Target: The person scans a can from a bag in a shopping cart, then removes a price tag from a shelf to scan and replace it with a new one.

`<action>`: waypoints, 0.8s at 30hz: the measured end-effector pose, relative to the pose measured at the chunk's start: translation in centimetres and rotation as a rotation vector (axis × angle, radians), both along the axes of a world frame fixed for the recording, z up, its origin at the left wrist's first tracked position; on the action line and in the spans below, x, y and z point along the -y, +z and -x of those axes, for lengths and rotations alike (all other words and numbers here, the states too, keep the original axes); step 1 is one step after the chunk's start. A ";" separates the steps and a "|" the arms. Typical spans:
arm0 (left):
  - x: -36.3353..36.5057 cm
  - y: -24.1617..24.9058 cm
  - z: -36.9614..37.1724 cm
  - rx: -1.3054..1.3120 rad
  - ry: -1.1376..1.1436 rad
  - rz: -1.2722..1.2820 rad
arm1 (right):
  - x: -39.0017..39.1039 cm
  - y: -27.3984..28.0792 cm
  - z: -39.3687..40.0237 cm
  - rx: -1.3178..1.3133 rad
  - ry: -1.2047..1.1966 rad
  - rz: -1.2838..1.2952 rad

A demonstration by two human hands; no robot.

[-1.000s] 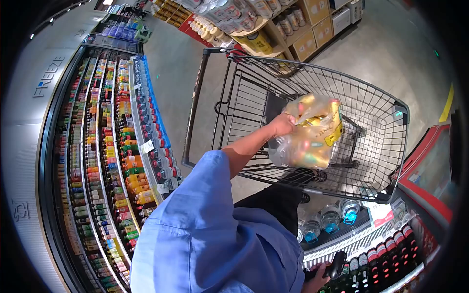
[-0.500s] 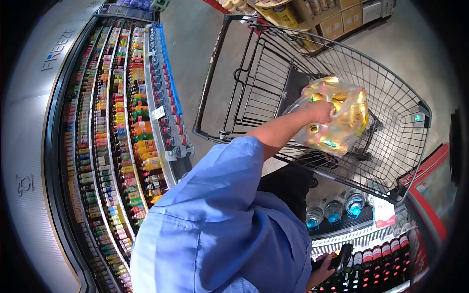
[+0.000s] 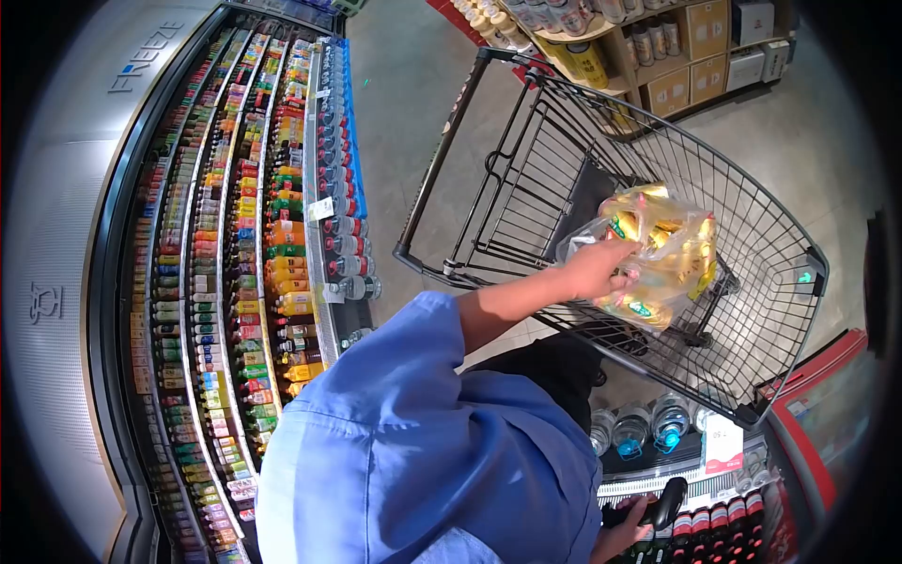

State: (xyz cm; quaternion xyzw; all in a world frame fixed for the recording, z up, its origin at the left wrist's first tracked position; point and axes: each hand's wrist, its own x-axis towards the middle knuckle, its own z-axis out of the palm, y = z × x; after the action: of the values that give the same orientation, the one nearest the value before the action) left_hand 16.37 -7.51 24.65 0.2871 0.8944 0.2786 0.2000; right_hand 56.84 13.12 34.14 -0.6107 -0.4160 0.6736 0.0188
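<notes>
The transparent plastic bag [image 3: 695, 246] of yellow-gold packages rests inside a black wire shopping cart [image 3: 766, 202]. My left hand [image 3: 606, 268] is at the bag's near side, its fingers loosened and apart beside the thin plastic; it does not appear to grip the bag. A blue short sleeve covers the upper part of that arm. Low on the right, my right hand [image 3: 620, 538] has its fingers round a black object with a rounded end [image 3: 669, 503], which I cannot identify.
A long drinks shelf [image 3: 272, 235] runs down the left. Large water bottles [image 3: 631, 430] and dark bottles with red labels [image 3: 719, 526] stand at the lower right. Boxes and cans fill a display [image 3: 669, 92] at the top. A red-edged case [image 3: 827, 362] is at the right.
My left hand has loosened from its closed hold on the bag and drawn back toward me. The bag's top has slumped. The view has shifted slightly, while my right hand still holds the black object.
</notes>
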 end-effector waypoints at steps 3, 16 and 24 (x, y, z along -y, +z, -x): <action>-0.5 0.8 -2.9 -0.045 -0.055 -0.092 | -0.3 -0.5 -1.0 0.069 -0.076 0.031; -10.9 -3.0 -10.8 0.039 -0.398 -0.519 | -0.9 5.6 1.0 0.235 0.145 0.092; -6.8 -2.7 -10.3 0.284 -0.532 -0.111 | -1.1 2.7 3.5 0.256 0.117 -0.056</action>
State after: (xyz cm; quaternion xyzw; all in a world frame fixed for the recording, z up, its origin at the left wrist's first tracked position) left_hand 26.65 -0.72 21.97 0.4797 0.7346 0.3021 0.3728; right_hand 53.38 14.23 36.81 -0.6654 -0.4686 0.5783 -0.0563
